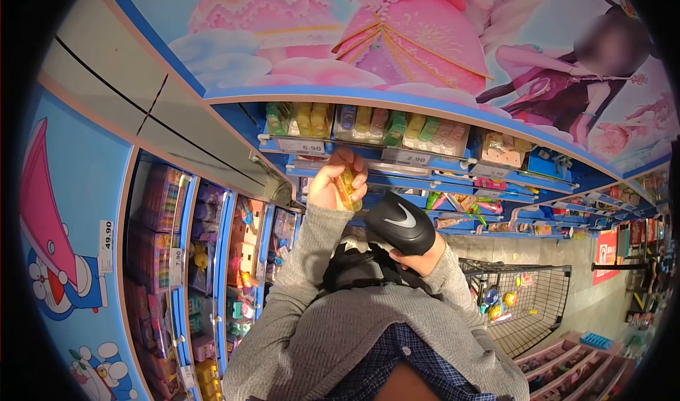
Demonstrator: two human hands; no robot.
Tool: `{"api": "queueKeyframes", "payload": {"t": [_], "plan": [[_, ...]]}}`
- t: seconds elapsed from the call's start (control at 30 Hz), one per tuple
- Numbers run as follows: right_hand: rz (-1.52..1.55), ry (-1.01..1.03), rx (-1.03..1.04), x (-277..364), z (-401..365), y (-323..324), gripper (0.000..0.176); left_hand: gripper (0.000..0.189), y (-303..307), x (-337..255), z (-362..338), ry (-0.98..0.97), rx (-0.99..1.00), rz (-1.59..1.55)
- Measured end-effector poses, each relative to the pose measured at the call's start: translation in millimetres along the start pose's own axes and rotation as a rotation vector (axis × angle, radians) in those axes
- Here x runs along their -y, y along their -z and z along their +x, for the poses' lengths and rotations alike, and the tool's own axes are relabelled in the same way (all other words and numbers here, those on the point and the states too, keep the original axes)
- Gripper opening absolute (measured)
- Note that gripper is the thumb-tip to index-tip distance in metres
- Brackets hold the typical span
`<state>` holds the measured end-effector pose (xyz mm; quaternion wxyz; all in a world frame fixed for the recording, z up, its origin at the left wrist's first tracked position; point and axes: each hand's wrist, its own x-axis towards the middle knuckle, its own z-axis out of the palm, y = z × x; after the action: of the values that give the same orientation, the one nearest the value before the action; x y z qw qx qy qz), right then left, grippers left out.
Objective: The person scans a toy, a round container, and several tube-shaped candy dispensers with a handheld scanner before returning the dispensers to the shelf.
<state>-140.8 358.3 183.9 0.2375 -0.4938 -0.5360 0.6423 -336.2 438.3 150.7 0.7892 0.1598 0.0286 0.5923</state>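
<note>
My left hand (pixel 336 177) is raised in front of the shelf, its fingers curled round a small yellow see-through container (pixel 346 187). It resembles the yellow ones (pixel 303 120) standing on the top shelf. My right hand (pixel 426 258) is closed at the lower edge of a smooth black curved item with a white swoosh (pixel 400 224); most of its fingers are hidden behind that item. Below, between my forearms, lies a black fabric bundle (pixel 354 265) against my grey sweater.
Blue shelves (pixel 340 148) with price tags run across the front, under a pink picture panel (pixel 404 40). At the left stand further shelves of boxed goods (pixel 157 199). A black wire cart (pixel 545 295) with several colourful items is at my right, beside a pink slatted rack (pixel 567 373).
</note>
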Motion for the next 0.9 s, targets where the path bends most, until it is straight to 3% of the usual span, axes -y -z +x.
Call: {"api": "queueKeyframes", "payload": {"t": [0.13, 0.2, 0.3, 0.4, 0.53, 0.6, 0.9], "plan": [[-0.083, 0.022, 0.017, -1, 1, -2, 0.029, 0.016, 0, 2, -3, -0.026, 0.120, 0.066], [-0.104, 0.267, -0.028, -5, 3, -4, 0.028, 0.014, -2, 1, -3, -0.024, 0.123, 0.083], [-0.080, 0.291, -0.030, -3, 4, -5, 0.028, 0.011, -10, 0, -4, -0.011, 0.098, 0.100], [-0.110, 0.120, 0.023, -1, 2, -4, 0.027, 0.010, -12, 3, -4, -0.020, 0.079, 0.121], [-0.048, 0.109, 0.018, -5, 4, -8, 0.026, 0.010, -6, 6, -4, -0.124, 0.074, 0.190], [-0.042, 0.238, -0.010, -8, 5, -10, 0.025, 0.009, -5, 6, -5, -0.127, 0.048, 0.213], [-0.051, 0.133, -0.008, -6, 7, -11, 0.024, 0.011, -4, 12, -5, -0.211, 0.078, 0.320]]}}
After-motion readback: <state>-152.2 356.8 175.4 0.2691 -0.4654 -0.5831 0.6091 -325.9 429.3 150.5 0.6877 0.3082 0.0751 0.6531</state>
